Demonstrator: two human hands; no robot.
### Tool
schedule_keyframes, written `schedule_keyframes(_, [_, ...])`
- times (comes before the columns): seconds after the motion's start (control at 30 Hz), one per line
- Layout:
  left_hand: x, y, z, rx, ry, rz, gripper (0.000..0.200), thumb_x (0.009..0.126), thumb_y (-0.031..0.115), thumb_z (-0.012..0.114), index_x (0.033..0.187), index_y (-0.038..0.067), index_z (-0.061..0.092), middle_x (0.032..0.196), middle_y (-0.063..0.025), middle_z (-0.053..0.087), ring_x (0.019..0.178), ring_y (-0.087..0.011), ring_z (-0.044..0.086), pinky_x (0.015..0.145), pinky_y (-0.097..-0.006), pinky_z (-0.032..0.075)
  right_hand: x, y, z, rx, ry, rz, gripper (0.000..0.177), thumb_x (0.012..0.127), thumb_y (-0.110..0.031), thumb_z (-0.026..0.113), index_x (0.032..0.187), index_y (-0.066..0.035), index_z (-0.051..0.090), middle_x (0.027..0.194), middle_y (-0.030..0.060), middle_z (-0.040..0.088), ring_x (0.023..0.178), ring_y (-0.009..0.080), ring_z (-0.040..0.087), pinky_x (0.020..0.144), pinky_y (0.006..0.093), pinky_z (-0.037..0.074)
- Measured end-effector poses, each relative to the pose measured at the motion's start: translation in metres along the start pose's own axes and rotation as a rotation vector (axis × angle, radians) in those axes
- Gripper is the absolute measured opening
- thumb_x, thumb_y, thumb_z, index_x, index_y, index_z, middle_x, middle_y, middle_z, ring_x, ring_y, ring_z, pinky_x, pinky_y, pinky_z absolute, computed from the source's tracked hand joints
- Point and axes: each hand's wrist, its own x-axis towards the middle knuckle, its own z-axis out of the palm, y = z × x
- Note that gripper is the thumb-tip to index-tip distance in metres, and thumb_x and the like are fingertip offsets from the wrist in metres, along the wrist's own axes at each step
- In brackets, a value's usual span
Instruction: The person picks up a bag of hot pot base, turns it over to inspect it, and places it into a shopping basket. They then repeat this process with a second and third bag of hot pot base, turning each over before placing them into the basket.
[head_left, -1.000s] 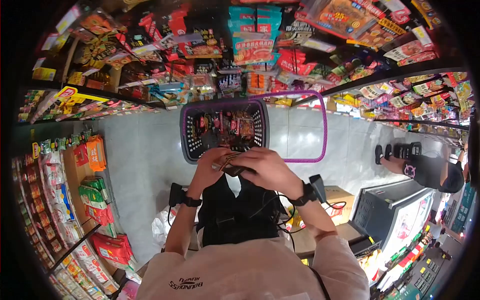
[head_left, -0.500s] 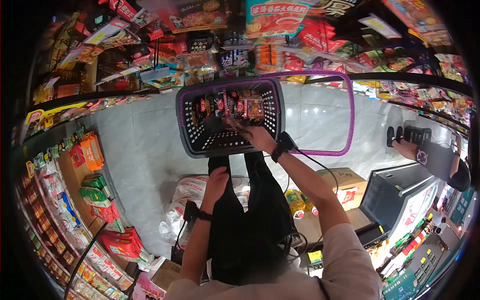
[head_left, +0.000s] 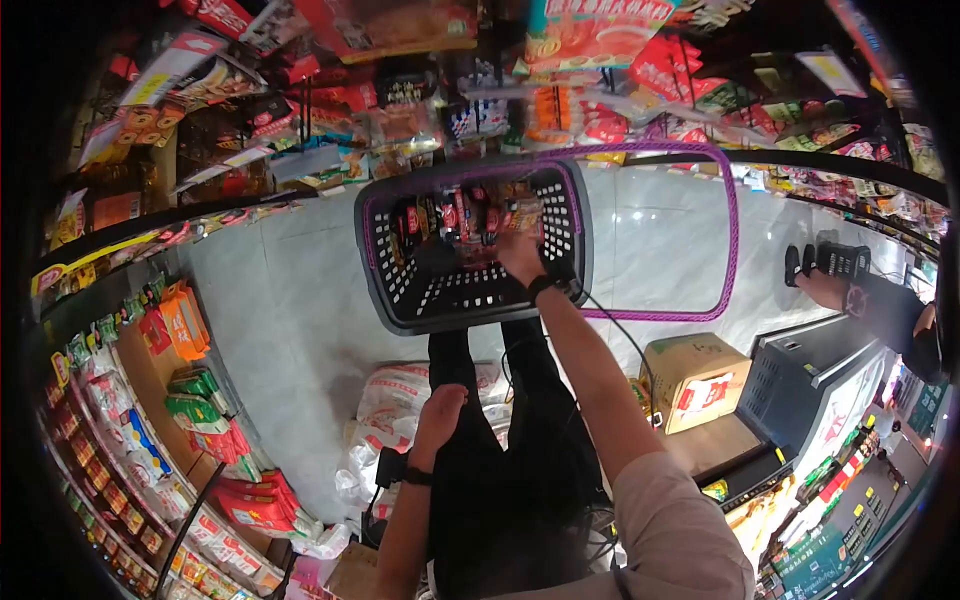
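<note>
A dark grey shopping basket (head_left: 425, 318) with perforated sides stands on the floor in front of my legs. Several red and dark food packets (head_left: 452, 215) lie inside it, mostly along its far side. My right hand (head_left: 520, 258) reaches down into the right part of the basket, by a packet (head_left: 523, 214); its fingers are blurred and partly hidden, so a grip cannot be made out. The basket's purple handle (head_left: 733, 230) is swung out to the right. Above my thigh, my left hand (head_left: 440, 412) hangs apart from the basket, fingers curled in with nothing visible in them.
Shelves of bagged goods (head_left: 600, 40) rise just beyond the basket. More packets line the left shelf (head_left: 150, 400). White plastic sacks (head_left: 390, 395) lie behind the basket by my legs. A cardboard box (head_left: 695, 375) stands at right, near another person (head_left: 885, 315). Cables run from my wrists.
My right hand has moved rightward within the basket, towards the packets at its right side. My left hand stays curled and low. The camera view has shifted slightly.
</note>
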Motion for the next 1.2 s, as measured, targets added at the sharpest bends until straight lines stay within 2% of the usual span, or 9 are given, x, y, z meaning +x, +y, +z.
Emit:
schedule_keyframes(0.17, [0.002, 0.033, -0.002, -0.048, 0.014, 0.080, 0.019, 0.096, 0.016, 0.050, 0.101, 0.001, 0.060, 0.094, -0.0075, 0.065, 0.087, -0.0144, 0.063, 0.081, -0.0275, 0.050, -0.041, -0.041, 0.005, 0.116, -0.452, -0.230, 0.019, 0.083, -0.022, 0.049, 0.081, -0.006, 0.059, 0.088, 0.0160, 0.060, 0.086, 0.0359, 0.058, 0.075, 0.0465, 0.046])
schedule_keyframes(0.2, [0.001, 0.041, -0.001, -0.033, 0.016, 0.107, 0.019, 0.096, 0.017, 0.051, 0.101, 0.001, 0.060, 0.093, -0.0074, 0.065, 0.087, -0.0147, 0.063, 0.080, -0.0277, 0.050, -0.052, -0.040, 0.005, -0.310, -0.490, -0.521, 0.019, 0.083, -0.021, 0.049, 0.083, -0.006, 0.060, 0.085, 0.0151, 0.061, 0.084, 0.0355, 0.060, 0.073, 0.0471, 0.047])
schedule_keyframes(0.33, [-0.006, 0.073, 0.000, -0.064, 0.016, 0.187, 0.020, 0.095, 0.018, 0.053, 0.102, 0.001, 0.061, 0.089, -0.0066, 0.066, 0.084, -0.0151, 0.063, 0.078, -0.0279, 0.050, -0.080, -0.076, -0.056, -0.223, -0.689, -0.366, 0.022, 0.084, -0.023, 0.049, 0.076, -0.007, 0.062, 0.080, 0.0130, 0.064, 0.079, 0.0317, 0.063, 0.070, 0.0465, 0.050])
schedule_keyframes(0.4, [-0.004, 0.086, 0.000, -0.095, 0.004, 0.235, 0.020, 0.095, 0.018, 0.054, 0.102, 0.001, 0.060, 0.088, -0.0062, 0.066, 0.083, -0.0148, 0.063, 0.077, -0.0276, 0.050, -0.084, -0.061, -0.064, -0.163, -0.569, -0.476, 0.024, 0.084, -0.024, 0.049, 0.075, -0.005, 0.062, 0.077, 0.0141, 0.064, 0.080, 0.0328, 0.063, 0.072, 0.0443, 0.049])
schedule_keyframes(0.47, [0.001, 0.092, -0.003, -0.092, -0.005, 0.291, 0.019, 0.094, 0.017, 0.055, 0.102, 0.000, 0.060, 0.088, -0.0059, 0.066, 0.083, -0.0145, 0.064, 0.077, -0.0273, 0.050, -0.069, -0.095, -0.116, 0.050, -0.630, -0.188, 0.031, 0.082, -0.030, 0.051, 0.087, -0.003, 0.065, 0.091, 0.0188, 0.065, 0.087, 0.0365, 0.063, 0.076, 0.0457, 0.049])
schedule_keyframes(0.73, [-0.017, 0.182, -0.034, -0.089, -0.060, 0.302, 0.021, 0.095, 0.017, 0.054, 0.106, 0.000, 0.058, 0.096, -0.0089, 0.066, 0.088, -0.0175, 0.065, 0.079, -0.0293, 0.051, 0.015, -0.306, -0.335, 0.861, -0.262, -0.222, 0.016, 0.088, 0.001, 0.051, 0.101, 0.001, 0.061, 0.092, 0.0048, 0.064, 0.085, 0.0141, 0.061, 0.073, 0.0282, 0.050])
schedule_keyframes(0.8, [-0.016, 0.198, -0.042, -0.106, -0.064, 0.302, 0.022, 0.096, 0.019, 0.052, 0.107, 0.001, 0.058, 0.101, -0.0087, 0.066, 0.091, -0.0170, 0.065, 0.080, -0.0293, 0.050, 0.047, -0.347, -0.377, 0.838, -0.106, -0.433, 0.015, 0.092, -0.004, 0.049, 0.100, 0.001, 0.061, 0.091, 0.0055, 0.064, 0.086, 0.0137, 0.061, 0.075, 0.0285, 0.051])
schedule_keyframes(0.97, [-0.050, 0.255, -0.056, -0.190, -0.060, 0.323, 0.025, 0.098, 0.023, 0.049, 0.108, 0.003, 0.059, 0.105, -0.0074, 0.065, 0.095, -0.0173, 0.064, 0.081, -0.0283, 0.048, 0.133, -0.421, -0.449, 1.359, 0.032, -0.228, 0.029, 0.095, -0.025, 0.050, 0.115, -0.004, 0.055, 0.106, 0.0089, 0.062, 0.096, 0.0194, 0.061, 0.087, 0.0340, 0.050])
schedule_keyframes(1.2, [-0.077, 0.270, -0.071, -0.304, 0.000, 0.333, 0.029, 0.096, 0.027, 0.049, 0.111, 0.004, 0.059, 0.109, -0.0085, 0.064, 0.100, -0.0193, 0.062, 0.085, -0.0307, 0.047, 0.267, -0.420, -0.412, 1.861, 0.166, -0.066, 0.038, 0.094, -0.045, 0.043, 0.110, -0.012, 0.057, 0.112, 0.0057, 0.062, 0.104, 0.0236, 0.058, 0.090, 0.0398, 0.048])
